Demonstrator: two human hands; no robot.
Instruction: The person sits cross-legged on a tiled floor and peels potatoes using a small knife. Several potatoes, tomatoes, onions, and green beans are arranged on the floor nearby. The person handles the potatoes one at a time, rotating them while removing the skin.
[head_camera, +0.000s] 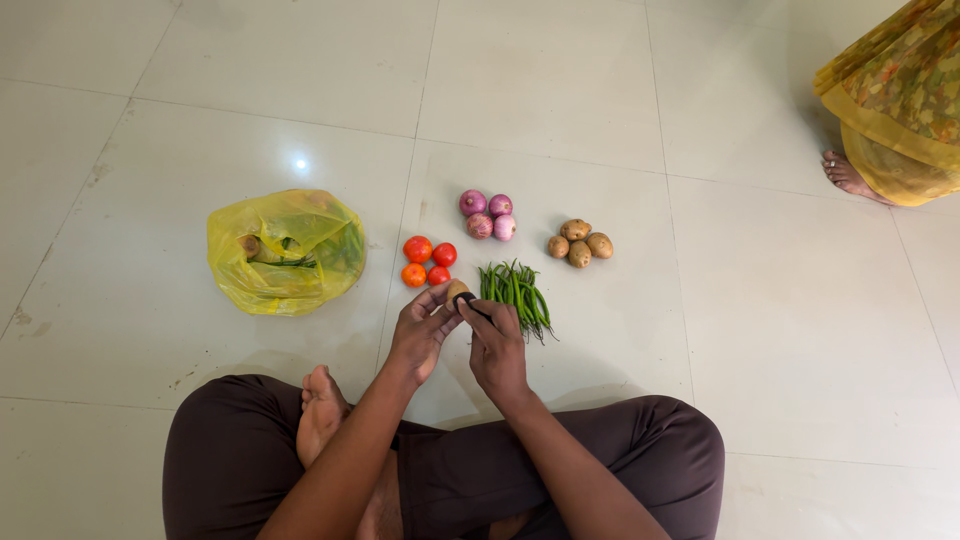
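Brown and small, the potato (457, 291) sits pinched in the fingertips of your left hand (422, 330), held above the floor just in front of your crossed legs. Your right hand (497, 345) is closed around a dark-handled tool (474, 304), likely a peeler or small knife; its working end meets the potato, but the blade itself is too small to make out.

Hazards at this position:
- Your left fingertips lie right beside the tool's edge. A slip on the rounded skin would probably carry the edge into them.
- The pinch covers only a small part of the potato. Pressing hard could twist it free and drop it onto the tiled floor (700, 330).
- Your bare foot (320, 410) rests below the work, so a dropped tool could land near it.

Inventory on the floor:
- Tomatoes (428, 260): four, red to orange, in a cluster.
- Onions (487, 215): four, purple.
- Potatoes (580, 244): four in a pile, apart from the one in hand.
- Green beans or chillies (517, 292): one bundle; individual count cannot be told.
- Yellow plastic bag (286, 250): one, with greens and something pale inside.

Another person's foot (850, 176) and patterned yellow garment (895, 95) occupy the upper right, well apart from your hands.
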